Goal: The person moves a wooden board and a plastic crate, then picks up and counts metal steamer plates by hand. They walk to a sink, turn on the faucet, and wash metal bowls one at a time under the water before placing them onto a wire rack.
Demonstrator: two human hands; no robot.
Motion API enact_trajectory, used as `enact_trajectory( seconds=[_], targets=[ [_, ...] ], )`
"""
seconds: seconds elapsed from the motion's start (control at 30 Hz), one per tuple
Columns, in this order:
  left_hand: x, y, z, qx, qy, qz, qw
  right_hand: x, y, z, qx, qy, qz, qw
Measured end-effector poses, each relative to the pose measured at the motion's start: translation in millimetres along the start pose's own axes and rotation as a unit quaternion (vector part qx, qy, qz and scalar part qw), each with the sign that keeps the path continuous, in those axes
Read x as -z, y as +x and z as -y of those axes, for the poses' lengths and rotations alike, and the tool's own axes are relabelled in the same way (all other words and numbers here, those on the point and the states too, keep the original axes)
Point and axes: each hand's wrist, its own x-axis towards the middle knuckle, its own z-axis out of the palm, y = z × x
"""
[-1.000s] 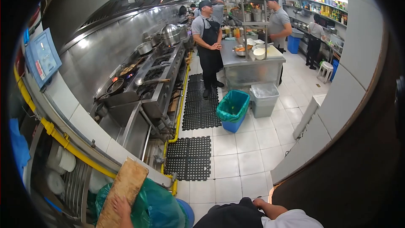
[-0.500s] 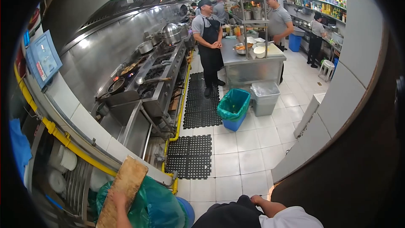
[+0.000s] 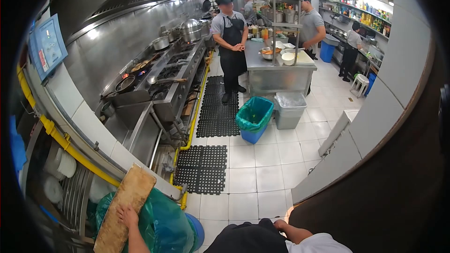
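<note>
At the lower left, my left hand (image 3: pixel 127 215) lies on the face of a long, worn wooden board (image 3: pixel 136 182), its fingers spread. The board slants across a blue bin (image 3: pixel 197 229) lined with a green plastic bag (image 3: pixel 171 220). What supports the board underneath is hidden. My right hand (image 3: pixel 280 225) is at the bottom middle, beside my dark clothing (image 3: pixel 248 239). Its fingers look curled in, and anything inside them is hidden.
A stove line (image 3: pixel 159 84) with pans runs along the left, beside a yellow pipe (image 3: pixel 86 157). Black mats (image 3: pixel 201 168) lie on the tiles. Ahead are a green-lined bin (image 3: pixel 254 117), a grey bin (image 3: pixel 289 110), a steel counter (image 3: pixel 281 65) and several people. A wall stands right.
The view has shifted slightly, moving nearby things left in the picture. My left hand's fingers show more spread on the board. The person in the black apron now faces more toward me.
</note>
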Motion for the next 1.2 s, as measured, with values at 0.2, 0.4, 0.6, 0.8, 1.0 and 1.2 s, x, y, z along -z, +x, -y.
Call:
enact_trajectory(
  seconds=[0.2,0.4,0.6,0.8,1.0,1.2],
  targets=[
    [-10.4,-0.5,1.2,0.002,0.006,0.001,1.000,-2.4,4.7,5.9,-0.010,-0.003,0.008,1.000],
    [9.6,9.4,6.4,-0.032,-0.031,0.036,0.998,6.2,5.5,24.2,0.035,-0.046,0.002,0.998],
    [-6.6,64.0,48.0,0.043,-0.012,0.116,0.992,12.5,-2.8,26.6,-0.003,-0.008,-0.024,1.000],
    [-20.7,33.3,44.2,0.120,0.034,-0.020,0.992,-2.4,-3.0,-6.8,-0.006,0.009,0.008,1.000],
    [-6.5,23.4,37.1,0.113,0.016,-0.019,0.993,-8.5,-3.5,-3.9,0.002,-0.021,0.044,0.999],
    [23.2,8.0,21.8,0.112,0.041,0.065,0.991,0.6,5.7,20.5,0.071,-0.109,0.012,0.991]
  ],
)
